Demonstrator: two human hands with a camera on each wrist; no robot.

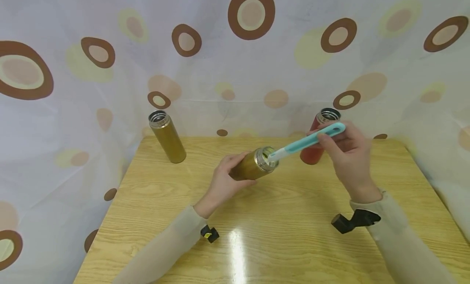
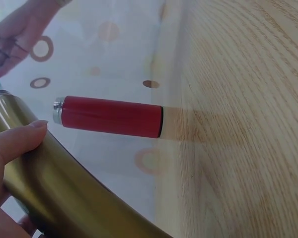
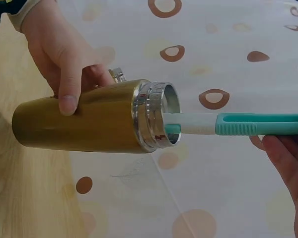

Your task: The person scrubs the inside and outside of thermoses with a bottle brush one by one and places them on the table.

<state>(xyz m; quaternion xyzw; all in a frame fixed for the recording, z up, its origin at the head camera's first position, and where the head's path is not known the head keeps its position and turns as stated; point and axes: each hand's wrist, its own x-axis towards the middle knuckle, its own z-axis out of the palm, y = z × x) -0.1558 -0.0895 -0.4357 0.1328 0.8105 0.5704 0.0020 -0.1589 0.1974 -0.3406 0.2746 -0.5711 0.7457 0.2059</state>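
A gold thermos bottle (image 1: 245, 169) without a lid is tilted above the table, its steel mouth facing right. My left hand (image 1: 225, 180) grips it around the body, thumb along the near side. In the right wrist view the same gold bottle (image 3: 89, 124) lies nearly level, with the left hand (image 3: 64, 64) over it. From its mouth sticks out a bottle brush (image 1: 304, 143) with a teal and white handle; the head is hidden inside. The right hand (image 1: 349, 159) pinches the handle near its end, thumb on the near side.
Another gold bottle (image 1: 169, 141) stands open-topped at the table's back left. A red bottle (image 1: 311, 155) stands at the back right, partly behind the brush and right hand. The wooden table (image 1: 286, 235) meets a spotted curtain (image 1: 220, 72) behind.
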